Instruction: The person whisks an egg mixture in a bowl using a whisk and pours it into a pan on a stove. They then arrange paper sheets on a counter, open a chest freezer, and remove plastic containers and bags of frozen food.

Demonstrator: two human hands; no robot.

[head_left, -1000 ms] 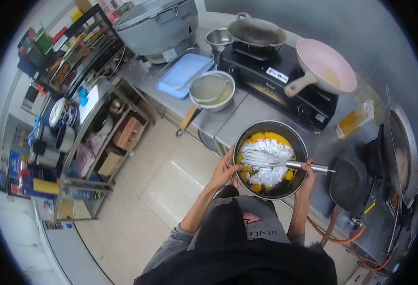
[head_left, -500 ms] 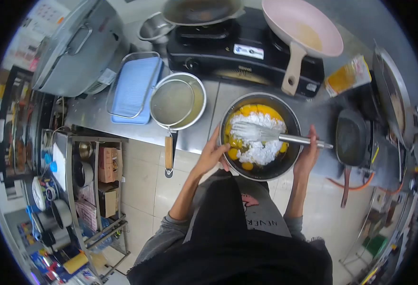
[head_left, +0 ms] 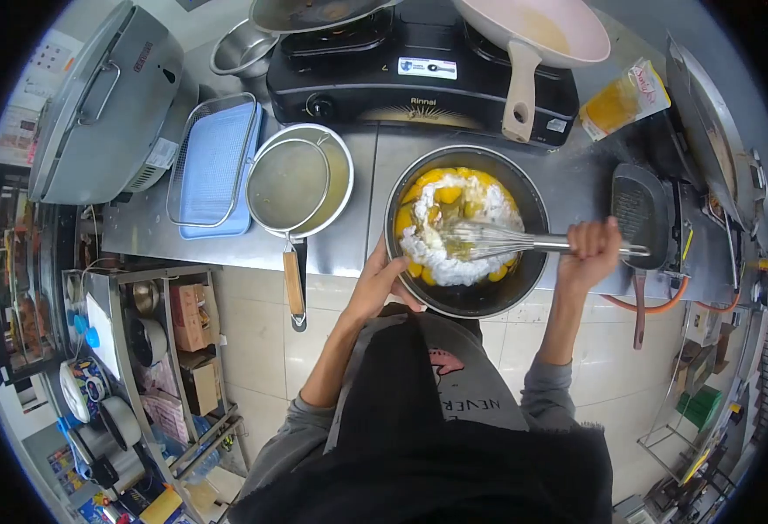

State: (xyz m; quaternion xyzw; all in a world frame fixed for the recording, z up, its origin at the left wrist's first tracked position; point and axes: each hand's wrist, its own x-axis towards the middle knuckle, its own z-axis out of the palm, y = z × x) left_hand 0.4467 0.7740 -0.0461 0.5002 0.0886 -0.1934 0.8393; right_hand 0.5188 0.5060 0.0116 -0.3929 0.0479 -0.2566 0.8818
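A round dark-lined pot (head_left: 531, 272) stands at the counter's front edge. Inside it lie several yellow egg yolks (head_left: 419, 189) and a heap of white powder (head_left: 441, 260), partly mixed together. My left hand (head_left: 380, 284) grips the pot's left rim, thumb on the near side. Closed around the steel handle of a wire whisk (head_left: 489, 240) is my right hand (head_left: 590, 253), just beyond the pot's right rim. The whisk's wires rest in the powder and yolk.
A sieve (head_left: 288, 189) lies across a white-rimmed bowl (head_left: 342, 192), left of the pot. Behind is a black gas stove (head_left: 419, 96) with a pink pan (head_left: 537, 31). Blue tray (head_left: 218, 170) at left; square pan (head_left: 640, 210) and yellow pouch (head_left: 620, 100) at right.
My right hand has moved from the pot's right rim onto the whisk handle. The whisk has shifted, and powder and yolk are more blended. My left hand stays on the rim.
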